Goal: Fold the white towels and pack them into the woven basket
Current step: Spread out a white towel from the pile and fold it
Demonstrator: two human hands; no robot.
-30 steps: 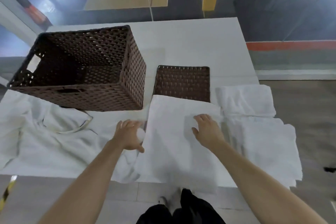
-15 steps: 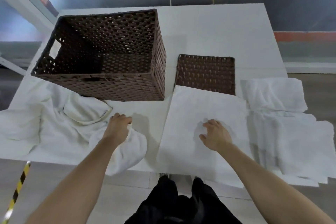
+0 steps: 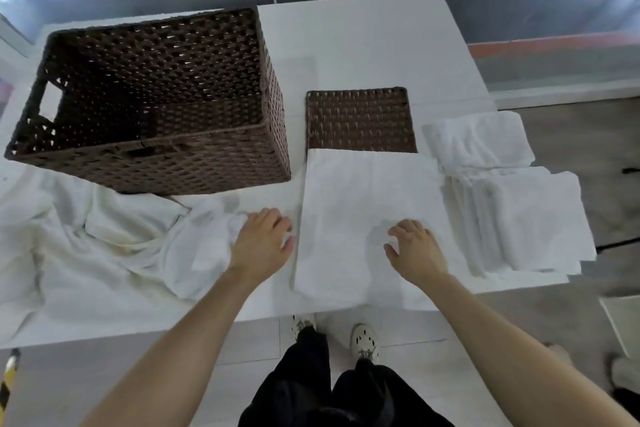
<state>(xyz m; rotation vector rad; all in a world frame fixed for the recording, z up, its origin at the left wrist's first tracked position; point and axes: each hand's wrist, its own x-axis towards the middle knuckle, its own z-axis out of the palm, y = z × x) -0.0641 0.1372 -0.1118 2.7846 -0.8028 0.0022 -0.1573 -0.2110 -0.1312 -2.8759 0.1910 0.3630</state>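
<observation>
Folding step just beginning; the woven basket (image 3: 207, 163) at the table's (image 3: 363, 45) far-left corner is showing only bare weave inside, no towels packed yet.

- Flat towel (image 3: 363, 191) is lying at the near edge, middle, its far hem overlapping the woven lid (image 3: 360, 120).
- Right hand (image 3: 414, 246) is resting on the flat towel, fingers loosely spread and bent, tips on the cloth. No pinch showing.
- Left hand (image 3: 261, 241) is sitting just left of that towel, against the crumpled towels (image 3: 104, 239). Fingers are curling down, but I cannot tell whether they are holding cloth.
- Folded stack (image 3: 519, 218) is waiting at the near-right corner, one more folded towel (image 3: 481, 139) just behind it.

Next move, as I judge it: taking hold of two corners and bringing one hem over to the other — squarely.

Hard to read: white on white is blurring the towel edges, the crumpled heap's count is unclear, and the basket's near inside wall is hidden.
</observation>
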